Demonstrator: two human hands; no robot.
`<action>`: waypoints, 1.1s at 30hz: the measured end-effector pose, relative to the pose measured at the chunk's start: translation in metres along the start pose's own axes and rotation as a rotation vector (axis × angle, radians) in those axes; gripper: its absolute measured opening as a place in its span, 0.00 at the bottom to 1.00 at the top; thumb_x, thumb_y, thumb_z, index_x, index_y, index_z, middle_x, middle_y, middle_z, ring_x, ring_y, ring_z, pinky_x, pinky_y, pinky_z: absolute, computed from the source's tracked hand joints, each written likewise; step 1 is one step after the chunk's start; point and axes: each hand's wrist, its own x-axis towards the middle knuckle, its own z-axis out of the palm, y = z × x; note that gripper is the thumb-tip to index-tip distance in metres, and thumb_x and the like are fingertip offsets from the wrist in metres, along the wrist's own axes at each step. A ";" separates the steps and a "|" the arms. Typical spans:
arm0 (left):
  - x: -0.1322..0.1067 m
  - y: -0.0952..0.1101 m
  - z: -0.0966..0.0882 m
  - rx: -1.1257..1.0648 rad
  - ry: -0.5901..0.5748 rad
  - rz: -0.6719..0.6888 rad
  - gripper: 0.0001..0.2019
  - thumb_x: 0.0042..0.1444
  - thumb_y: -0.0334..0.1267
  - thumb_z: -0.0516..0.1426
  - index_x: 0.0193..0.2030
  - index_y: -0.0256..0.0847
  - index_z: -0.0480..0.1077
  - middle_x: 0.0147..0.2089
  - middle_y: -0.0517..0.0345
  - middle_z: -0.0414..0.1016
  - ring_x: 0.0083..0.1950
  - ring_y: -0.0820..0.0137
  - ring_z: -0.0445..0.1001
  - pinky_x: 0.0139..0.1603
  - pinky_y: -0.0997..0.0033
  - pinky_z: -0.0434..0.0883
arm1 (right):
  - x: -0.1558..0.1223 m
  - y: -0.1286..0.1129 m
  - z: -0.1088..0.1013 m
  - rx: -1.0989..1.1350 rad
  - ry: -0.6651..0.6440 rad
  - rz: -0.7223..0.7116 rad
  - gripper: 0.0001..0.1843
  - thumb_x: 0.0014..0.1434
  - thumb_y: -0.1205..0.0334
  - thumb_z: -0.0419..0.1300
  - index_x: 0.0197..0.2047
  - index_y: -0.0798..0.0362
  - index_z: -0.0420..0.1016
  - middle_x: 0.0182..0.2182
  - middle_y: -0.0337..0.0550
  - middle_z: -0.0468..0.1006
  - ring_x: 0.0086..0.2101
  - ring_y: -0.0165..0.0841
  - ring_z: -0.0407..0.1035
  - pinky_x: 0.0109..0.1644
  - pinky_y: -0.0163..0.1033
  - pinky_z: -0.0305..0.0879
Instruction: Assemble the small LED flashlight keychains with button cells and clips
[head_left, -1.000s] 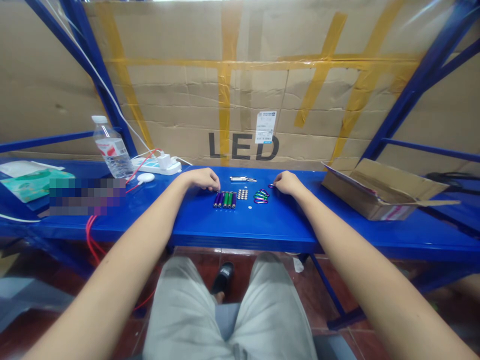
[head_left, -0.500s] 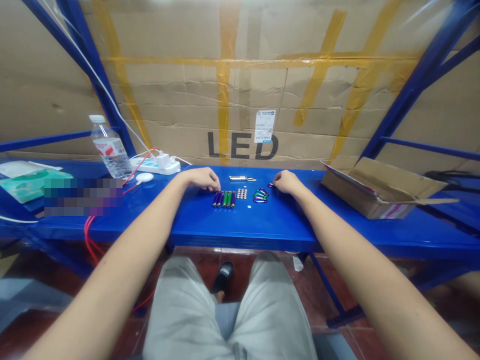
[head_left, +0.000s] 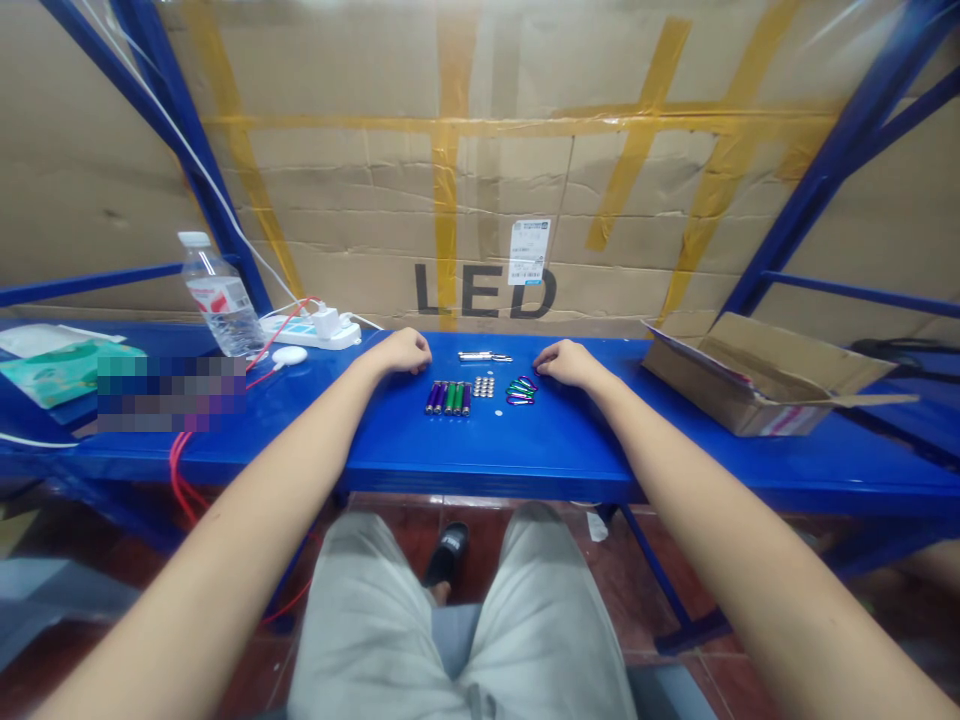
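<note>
My left hand [head_left: 405, 352] rests on the blue shelf [head_left: 480, 450] with its fingers curled under, and I see nothing in it. It lies just behind and left of a row of small purple and green cylinders [head_left: 448, 398]. My right hand [head_left: 564, 362] is also curled, fingertips down, right of a heap of coloured carabiners [head_left: 520, 391]. What its fingers hold, if anything, is hidden. A cluster of small silver discs [head_left: 484, 386] lies between the cylinders and the carabiners. A small silver metal piece [head_left: 484, 357] lies between my two hands.
An open cardboard box [head_left: 757, 385] sits at the right. At the left are a water bottle [head_left: 217, 295], a white power strip [head_left: 311, 328] with cables, and a green packet [head_left: 60, 365]. Taped cardboard marked LED closes the back. Blue rack posts [head_left: 187, 160] stand at both sides.
My left hand has drawn back from the top of the cylinder row. My right hand has shifted slightly left and back, and the small purple ring by its fingertips no longer shows.
</note>
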 end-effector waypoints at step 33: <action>0.040 0.044 0.034 0.417 0.130 0.593 0.11 0.55 0.33 0.56 0.40 0.38 0.80 0.42 0.49 0.80 0.44 0.62 0.75 0.49 0.64 0.69 | -0.009 -0.011 -0.004 0.043 0.051 -0.155 0.10 0.55 0.68 0.59 0.37 0.56 0.82 0.32 0.45 0.83 0.33 0.34 0.73 0.37 0.35 0.64</action>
